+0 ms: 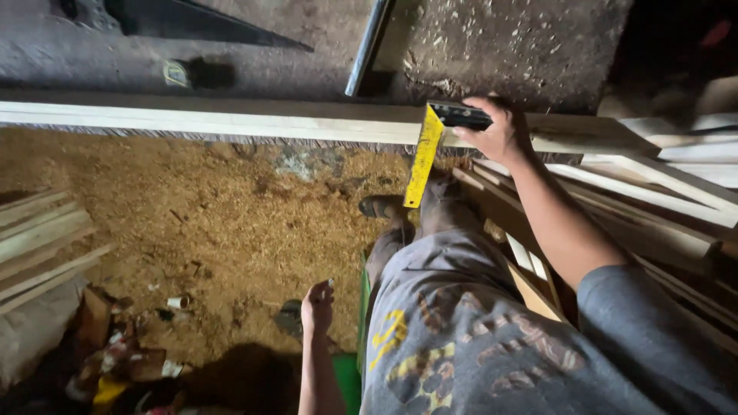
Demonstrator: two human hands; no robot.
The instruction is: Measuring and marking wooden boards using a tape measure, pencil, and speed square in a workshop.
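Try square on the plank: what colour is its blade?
Yellow blade, black stock under the right hand; head view.

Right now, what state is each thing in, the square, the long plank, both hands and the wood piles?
Try square: held on the plank, yellow blade hanging over its near edge.
Long plank: lying level above the sawdust floor.
Right hand: gripping the square's black stock.
Left hand: lowered, fingers closed on a small object, too small to tell.
Wood strips: stacked at left.
Boards: piled at right.
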